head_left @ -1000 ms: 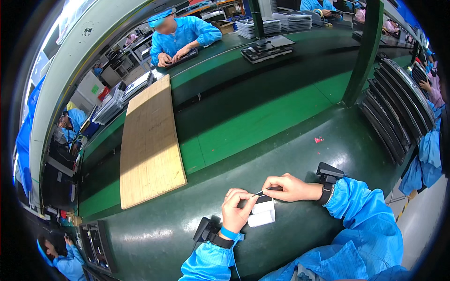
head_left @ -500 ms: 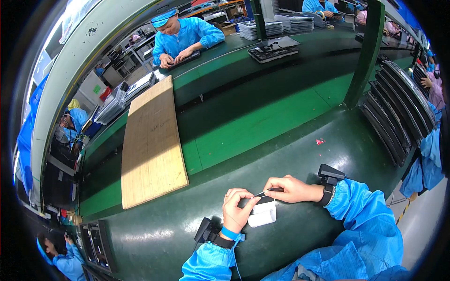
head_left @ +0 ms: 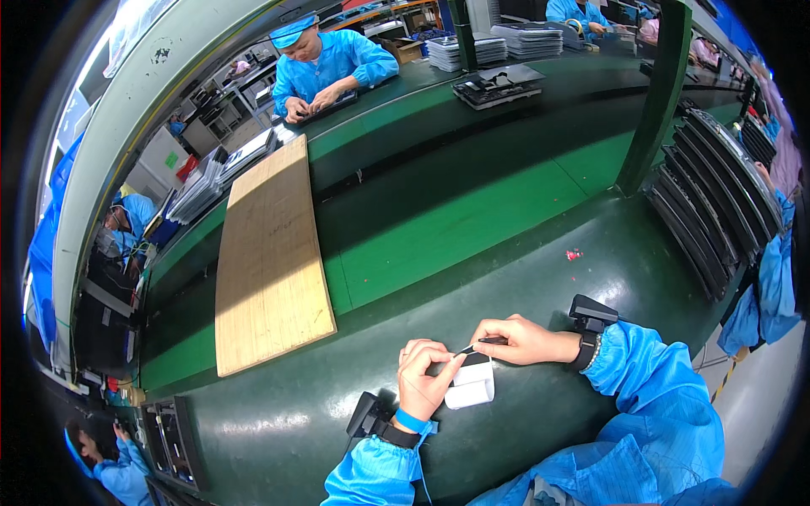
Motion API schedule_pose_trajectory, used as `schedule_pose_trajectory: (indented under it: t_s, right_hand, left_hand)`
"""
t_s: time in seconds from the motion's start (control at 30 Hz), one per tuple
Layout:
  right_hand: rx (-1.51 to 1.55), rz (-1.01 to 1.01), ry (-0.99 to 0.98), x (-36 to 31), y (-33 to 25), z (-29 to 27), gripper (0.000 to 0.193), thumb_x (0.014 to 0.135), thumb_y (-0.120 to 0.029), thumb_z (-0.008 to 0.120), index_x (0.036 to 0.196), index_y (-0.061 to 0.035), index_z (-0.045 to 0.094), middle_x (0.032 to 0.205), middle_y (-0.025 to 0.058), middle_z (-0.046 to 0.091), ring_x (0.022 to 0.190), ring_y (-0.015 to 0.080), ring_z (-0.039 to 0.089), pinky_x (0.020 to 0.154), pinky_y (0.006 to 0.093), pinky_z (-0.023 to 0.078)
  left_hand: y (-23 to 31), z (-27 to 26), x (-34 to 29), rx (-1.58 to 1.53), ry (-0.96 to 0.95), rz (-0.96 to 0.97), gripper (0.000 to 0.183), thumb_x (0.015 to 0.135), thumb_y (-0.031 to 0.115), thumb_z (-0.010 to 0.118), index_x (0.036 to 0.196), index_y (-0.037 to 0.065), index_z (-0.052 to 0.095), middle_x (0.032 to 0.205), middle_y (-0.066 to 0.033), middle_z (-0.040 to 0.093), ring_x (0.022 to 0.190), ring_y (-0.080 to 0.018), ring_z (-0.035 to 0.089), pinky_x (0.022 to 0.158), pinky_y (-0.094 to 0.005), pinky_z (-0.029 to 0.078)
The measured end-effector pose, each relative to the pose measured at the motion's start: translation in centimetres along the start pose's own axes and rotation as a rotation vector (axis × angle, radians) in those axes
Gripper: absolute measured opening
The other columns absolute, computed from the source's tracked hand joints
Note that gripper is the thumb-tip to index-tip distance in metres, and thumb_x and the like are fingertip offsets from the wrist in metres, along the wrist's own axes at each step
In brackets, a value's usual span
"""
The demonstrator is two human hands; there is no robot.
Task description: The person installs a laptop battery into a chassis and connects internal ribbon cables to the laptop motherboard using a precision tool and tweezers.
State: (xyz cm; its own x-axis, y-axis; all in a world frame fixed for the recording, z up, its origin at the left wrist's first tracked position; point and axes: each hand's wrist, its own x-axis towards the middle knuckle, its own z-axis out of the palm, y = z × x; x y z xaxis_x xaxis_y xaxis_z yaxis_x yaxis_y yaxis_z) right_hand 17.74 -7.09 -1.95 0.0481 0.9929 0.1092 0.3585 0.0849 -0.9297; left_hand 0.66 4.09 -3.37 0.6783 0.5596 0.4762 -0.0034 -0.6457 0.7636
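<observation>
Near the front of the green worktop, my left hand is closed in a pinch at the upper left edge of a small curled white sheet. The sheet has a dark band along its top and rolls over at its lower end. My right hand grips a slim, dark, pointed tool, possibly tweezers. Its tip points left and meets the left thumb and fingertips just above the sheet. Whatever lies between those fingertips is too small to make out. Both wrists bear black strapped devices, and a blue band circles the left one.
A wooden board lies across the bench to the left. At right, black curved panels stand stacked beside a green post. A dark tray sits at lower left. Across the bench a co-worker handles a dark panel.
The hands, sheet and tool keep nearly the same pose. The whole view has shifted very slightly.
</observation>
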Motion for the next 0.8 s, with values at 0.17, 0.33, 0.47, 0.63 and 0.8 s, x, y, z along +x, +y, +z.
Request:
schedule_pose_trajectory:
  t_s: [0.17,0.33,0.47,0.63,0.8]
  right_hand:
    - [0.014,0.008,-0.005,0.02,0.02,-0.02,0.016,0.086,-0.015,0.055,0.093,-0.0001,0.055,0.077,0.0117,0.063,0.066,0.017,0.062,0.059,0.029,0.047]
    - [0.02,-0.021,0.006,0.04,0.28,0.12,0.016,0.086,-0.015,0.056,0.093,-0.0001,0.055,0.077,0.0117,0.063,0.066,0.0168,0.062,0.059,0.0291,0.047]
    - [0.025,-0.019,0.007,0.03,0.47,0.2,0.016,0.086,-0.015,0.056,0.093,-0.0002,0.055,0.076,0.0116,0.063,0.066,0.0166,0.062,0.059,0.0292,0.046]
    - [0.017,-0.005,0.003,-0.01,0.33,0.17,0.016,0.086,-0.015,0.055,0.092,0.0,0.055,0.074,0.0109,0.062,0.065,0.0157,0.061,0.059,0.029,0.046]
    - [0.012,0.003,0.005,-0.01,0.19,0.11,0.017,0.086,-0.016,0.055,0.092,0.0002,0.055,0.073,0.0103,0.062,0.064,0.0147,0.059,0.058,0.0289,0.045]
  left_hand:
    - [0.01,0.02,0.04,0.003,0.001,0.019,0.017,0.064,0.009,0.075,0.066,0.007,0.058,0.073,-0.0033,0.059,0.076,-0.0209,0.055,0.071,-0.0323,0.038]
    - [-0.18,0.14,-0.01,0.004,0.003,0.021,0.017,0.065,0.008,0.075,0.067,0.007,0.058,0.072,-0.0032,0.059,0.075,-0.0204,0.055,0.07,-0.0321,0.038]
    - [-0.14,0.06,-0.03,0.014,-0.009,0.022,0.019,0.064,0.002,0.074,0.066,0.006,0.055,0.072,-0.0047,0.059,0.075,-0.0199,0.055,0.071,-0.0309,0.042]
    - [0.06,0.0,-0.06,0.0,-0.011,0.019,0.019,0.064,0.002,0.073,0.066,0.005,0.055,0.072,-0.0047,0.059,0.075,-0.0199,0.055,0.071,-0.0311,0.041]
    - [-0.03,0.06,-0.02,-0.006,-0.011,0.021,0.019,0.065,0.002,0.073,0.066,0.005,0.054,0.071,-0.0048,0.059,0.075,-0.0199,0.054,0.072,-0.0314,0.041]
